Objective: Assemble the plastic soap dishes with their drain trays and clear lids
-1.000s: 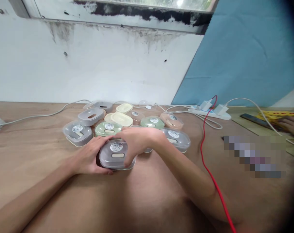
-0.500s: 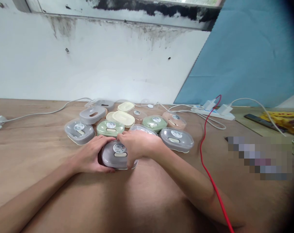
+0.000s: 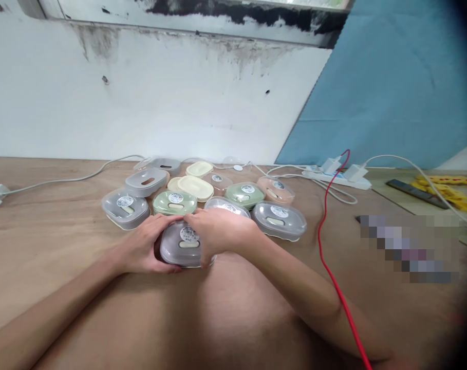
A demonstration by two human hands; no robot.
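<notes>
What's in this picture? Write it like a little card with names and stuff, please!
Left hand: around the left side of the grey box
Right hand: curved over the same box's right side
On its top: round white label, pale oval piece
Behind: green boxes, peach boxes, other grey boxes, cream oval pieces
Further right: red cord, white power strip

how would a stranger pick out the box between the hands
Below the white wall, oval boxes cluster on the wooden table. Nearest the camera is the gray labelled box; only it has the left hand and right hand around it.
</notes>
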